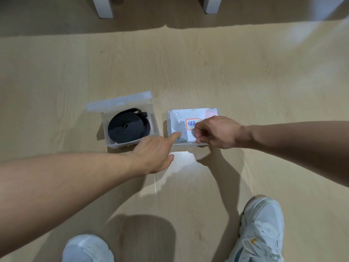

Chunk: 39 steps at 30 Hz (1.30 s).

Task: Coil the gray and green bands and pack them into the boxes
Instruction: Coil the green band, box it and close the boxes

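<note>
Head view: two hands work at the front edge of the right box, on a wood floor.
Right fingers (198,136): curled, tips pinching at the lid's front rim near the latch; what exactly they nip is hidden by the hand itself.
Right hand (219,132): comes in from 3 o'clock, over the lid's near right corner.
Left fingers (175,136): index straight, tip pressing the lid near its front edge; the others loosely bent, holding nothing.
Left hand (154,152): comes in from 8 o'clock, passing the left box's near right corner.
Right box (177,116): lid down, a red-framed label (192,124) on top; the green band is presumably inside, but I cannot see it.
Left box (130,144): at 9 o'clock of the right one, lid tipped back at 12 o'clock, gray band (126,127) coiled inside.
Shoes (262,229): at 6 o'clock, well apart from the boxes.
Risk, latch: if the coil inside springs up, the lid may not catch, or may pinch the band at the rim.
Risk, slide: pressing only near the front edge could skid the light box on the smooth floor.
Risk, left box: the left forearm could knock it; being still open, its coil may spill.
</note>
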Available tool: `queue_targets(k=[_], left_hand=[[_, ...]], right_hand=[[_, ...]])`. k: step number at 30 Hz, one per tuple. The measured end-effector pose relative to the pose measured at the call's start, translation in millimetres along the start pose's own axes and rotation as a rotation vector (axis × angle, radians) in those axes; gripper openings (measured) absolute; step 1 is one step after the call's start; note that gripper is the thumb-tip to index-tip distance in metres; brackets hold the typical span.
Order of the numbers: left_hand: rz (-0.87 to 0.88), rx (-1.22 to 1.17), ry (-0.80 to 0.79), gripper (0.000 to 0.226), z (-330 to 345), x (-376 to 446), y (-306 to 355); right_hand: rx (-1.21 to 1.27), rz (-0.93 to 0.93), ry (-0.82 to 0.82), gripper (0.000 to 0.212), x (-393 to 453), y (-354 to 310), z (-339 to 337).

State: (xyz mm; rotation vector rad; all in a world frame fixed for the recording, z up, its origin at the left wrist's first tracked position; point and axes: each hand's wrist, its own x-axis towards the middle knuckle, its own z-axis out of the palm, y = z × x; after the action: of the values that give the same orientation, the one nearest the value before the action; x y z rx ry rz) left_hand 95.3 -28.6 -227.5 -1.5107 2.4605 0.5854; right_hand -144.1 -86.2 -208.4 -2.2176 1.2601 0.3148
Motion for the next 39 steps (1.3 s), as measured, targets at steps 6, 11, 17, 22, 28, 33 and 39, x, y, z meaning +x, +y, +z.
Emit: queue_targets(k=[6,11,17,22,28,33,39], left_hand=[[-0.008,0.119,-0.002,0.058,-14,8,0],[0.049,0.231,-0.073,0.060,-17,6,8],[0.045,0.215,-0.075,0.060,-23,7,7],[-0.002,0.098,-0.122,0.075,-17,4,4],[-0.033,-0.104,-0.017,0.074,-23,5,-16],[0.117,-0.155,0.406,0.062,-67,-2,-35],[-0.277,-0.120,0.343,0.083,-104,-22,-88]], right_hand=[[0.025,0.004,-0.096,0.008,5,-6,-7],[-0.136,-0.035,-0.188,0.016,6,-10,-1],[-0.348,-0.102,0.047,0.032,3,-11,20],[-0.390,-0.034,0.079,0.036,7,-11,11],[-0.422,0.019,0.130,0.036,20,8,-19],[-0.394,0.036,0.186,0.033,27,0,-27],[-0.131,-0.089,0.400,0.041,45,-44,-35]])
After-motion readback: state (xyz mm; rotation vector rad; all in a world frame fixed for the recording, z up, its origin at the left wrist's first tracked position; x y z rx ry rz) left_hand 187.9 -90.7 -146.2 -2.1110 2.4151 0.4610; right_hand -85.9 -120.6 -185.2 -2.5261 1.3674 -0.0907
